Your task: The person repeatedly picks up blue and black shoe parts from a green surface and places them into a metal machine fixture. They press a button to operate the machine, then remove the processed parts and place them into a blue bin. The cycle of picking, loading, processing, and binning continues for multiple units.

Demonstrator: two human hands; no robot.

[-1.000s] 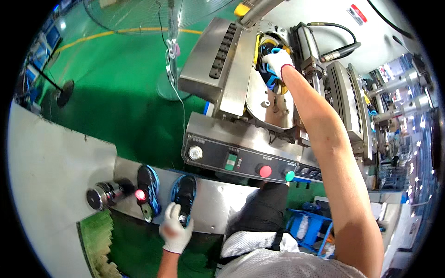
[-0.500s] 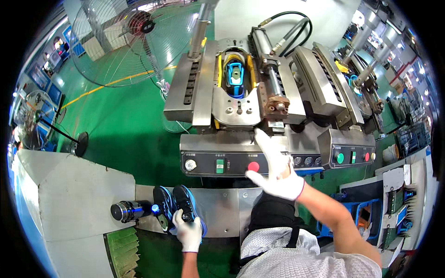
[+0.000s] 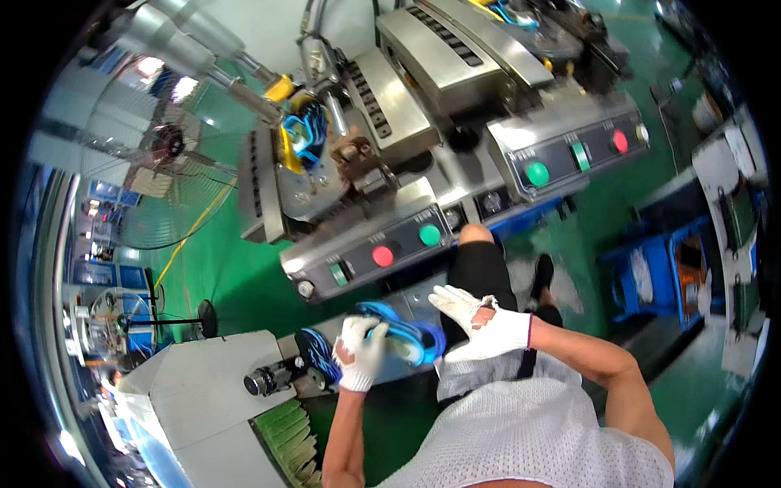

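Observation:
My left hand [image 3: 358, 353], in a white glove and slightly blurred, grips the near side of a dark and blue sports shoe [image 3: 421, 332]. That shoe is tilted above the metal ledge, its pale inside partly showing. The matching shoe [image 3: 313, 350] sits on the ledge just left of this hand. To the right of the held shoe is my right hand [image 3: 486, 325], also gloved, palm turned partly up, fingers stretched out with nothing in them. Bare skin shows through a gap in its glove.
Ahead stands a metal press [image 3: 390, 102] with a blue shoe [image 3: 305, 134] clamped in it. Its control panel [image 3: 366, 248] bears red and green buttons. A black cylindrical device [image 3: 268, 379] lies on the left table [image 3: 207, 378]. A blue crate [image 3: 659, 264] stands right; a fan [image 3: 167, 142] stands far left.
The view has swung right and tilted. My left hand has raised and turned one shoe off the ledge. My right hand has drawn back from the press panel toward my lap.

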